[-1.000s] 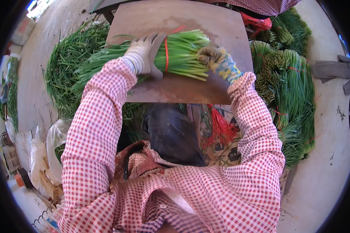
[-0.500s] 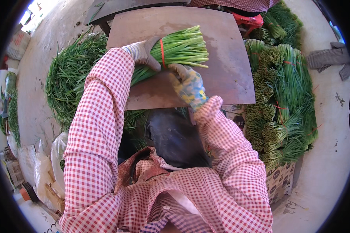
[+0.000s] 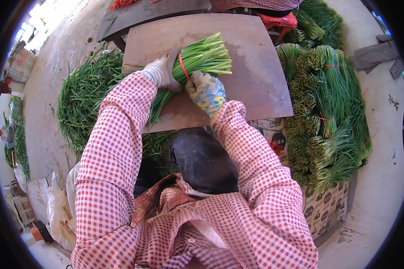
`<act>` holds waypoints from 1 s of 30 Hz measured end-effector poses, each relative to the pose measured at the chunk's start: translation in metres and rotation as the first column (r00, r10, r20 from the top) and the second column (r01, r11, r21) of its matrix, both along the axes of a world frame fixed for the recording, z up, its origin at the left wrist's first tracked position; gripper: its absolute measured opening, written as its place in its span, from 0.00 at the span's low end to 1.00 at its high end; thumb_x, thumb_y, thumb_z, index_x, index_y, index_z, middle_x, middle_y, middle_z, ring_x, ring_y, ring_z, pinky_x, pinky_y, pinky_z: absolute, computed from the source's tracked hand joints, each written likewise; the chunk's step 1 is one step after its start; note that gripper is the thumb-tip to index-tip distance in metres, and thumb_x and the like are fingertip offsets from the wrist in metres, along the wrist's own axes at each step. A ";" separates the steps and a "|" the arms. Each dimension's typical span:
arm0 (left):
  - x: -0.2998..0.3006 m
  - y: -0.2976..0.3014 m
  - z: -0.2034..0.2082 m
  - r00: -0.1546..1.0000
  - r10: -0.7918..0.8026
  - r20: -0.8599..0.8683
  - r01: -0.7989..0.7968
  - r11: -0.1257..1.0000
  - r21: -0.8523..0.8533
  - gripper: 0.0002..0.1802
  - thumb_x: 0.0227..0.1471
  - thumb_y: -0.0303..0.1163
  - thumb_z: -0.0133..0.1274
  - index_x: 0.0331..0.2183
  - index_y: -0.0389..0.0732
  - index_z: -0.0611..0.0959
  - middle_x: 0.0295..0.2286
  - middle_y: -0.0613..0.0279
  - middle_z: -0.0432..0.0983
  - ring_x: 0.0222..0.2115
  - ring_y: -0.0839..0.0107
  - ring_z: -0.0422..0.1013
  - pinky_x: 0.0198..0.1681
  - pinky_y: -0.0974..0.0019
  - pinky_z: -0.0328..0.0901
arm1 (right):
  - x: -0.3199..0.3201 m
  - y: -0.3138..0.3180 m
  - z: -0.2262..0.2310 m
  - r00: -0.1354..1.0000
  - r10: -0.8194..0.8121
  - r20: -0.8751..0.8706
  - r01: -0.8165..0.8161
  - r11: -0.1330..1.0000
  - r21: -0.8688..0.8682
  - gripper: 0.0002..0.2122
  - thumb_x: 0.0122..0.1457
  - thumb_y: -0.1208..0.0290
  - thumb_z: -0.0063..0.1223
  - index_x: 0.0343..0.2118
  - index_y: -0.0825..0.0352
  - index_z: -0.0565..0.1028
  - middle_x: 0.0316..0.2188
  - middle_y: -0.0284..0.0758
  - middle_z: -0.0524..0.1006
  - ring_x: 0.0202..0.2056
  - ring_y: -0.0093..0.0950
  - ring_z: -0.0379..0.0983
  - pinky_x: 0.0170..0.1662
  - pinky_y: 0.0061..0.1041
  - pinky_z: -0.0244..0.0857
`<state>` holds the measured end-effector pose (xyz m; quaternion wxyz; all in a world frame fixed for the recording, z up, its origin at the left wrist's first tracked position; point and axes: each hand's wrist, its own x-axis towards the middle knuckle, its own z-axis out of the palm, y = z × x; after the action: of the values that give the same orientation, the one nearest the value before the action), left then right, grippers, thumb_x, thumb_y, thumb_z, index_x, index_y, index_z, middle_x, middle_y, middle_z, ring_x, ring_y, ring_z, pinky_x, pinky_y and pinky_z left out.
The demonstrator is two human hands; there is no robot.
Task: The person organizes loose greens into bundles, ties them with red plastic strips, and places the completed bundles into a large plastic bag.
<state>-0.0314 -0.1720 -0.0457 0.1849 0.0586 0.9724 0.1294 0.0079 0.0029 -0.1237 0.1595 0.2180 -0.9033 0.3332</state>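
Observation:
A bundle of long green chives (image 3: pixel 207 57) lies over the board table (image 3: pixel 251 96), its pale cut ends pointing right. My left hand (image 3: pixel 168 71), in a striped and grey glove, wraps round the bundle from above. Round the stems, just right of that hand, runs a red rubber band (image 3: pixel 182 64). At the band's lower end is my right hand (image 3: pixel 205 91), in a blue and yellow patterned glove, its fingers closed on the band against the near side of the bundle. The fingertips are partly hidden. The leaves trail down left beneath my left forearm.
Loose green leaves (image 3: pixel 87 96) are heaped left of the table. On the right, banded chive bundles (image 3: pixel 330 98) are stacked high on a patterned carton (image 3: pixel 326 208). A red stool (image 3: pixel 280 21) stands beyond the table, near a second dark table (image 3: pixel 152 14). Plastic bags (image 3: pixel 58 201) lie lower left.
My right hand has moved up and left to the bundle and closed on the rubber band, which now slants toward its fingers. The left hand keeps its hold on the chives.

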 end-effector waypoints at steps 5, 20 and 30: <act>0.018 0.007 0.004 0.997 0.033 -0.071 -0.042 0.992 -0.122 0.67 0.24 0.47 0.70 0.64 0.47 0.52 0.59 0.48 0.59 0.61 0.51 0.56 0.63 0.46 0.49 | 0.001 0.028 0.009 0.996 0.056 0.063 -0.059 0.997 0.047 0.07 0.50 0.66 0.56 0.27 0.61 0.72 0.24 0.42 0.76 0.28 0.45 0.74 0.30 0.43 0.67; 0.027 0.041 0.038 0.994 -0.017 -0.107 -0.025 0.924 -0.382 0.73 0.21 0.61 0.70 0.64 0.41 0.52 0.57 0.42 0.60 0.59 0.48 0.57 0.64 0.45 0.45 | -0.020 0.032 -0.025 0.933 -0.118 0.341 0.359 0.212 -0.909 0.24 0.67 0.57 0.45 0.58 0.69 0.63 0.54 0.36 0.67 0.53 0.26 0.64 0.57 0.27 0.59; 0.090 0.067 -0.032 0.835 -0.015 -0.550 -0.148 0.957 -0.250 0.67 0.24 0.56 0.70 0.63 0.45 0.54 0.50 0.49 0.59 0.57 0.52 0.53 0.63 0.41 0.41 | -0.065 0.096 0.008 0.896 0.223 0.384 0.064 0.791 -0.609 0.32 0.59 0.47 0.49 0.60 0.66 0.64 0.56 0.44 0.67 0.57 0.37 0.62 0.60 0.33 0.57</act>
<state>0.0588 -0.1052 -0.0773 -0.0980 0.0319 0.9943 -0.0264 -0.0571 0.0986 -0.1156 -0.0003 0.1138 -0.7498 0.6518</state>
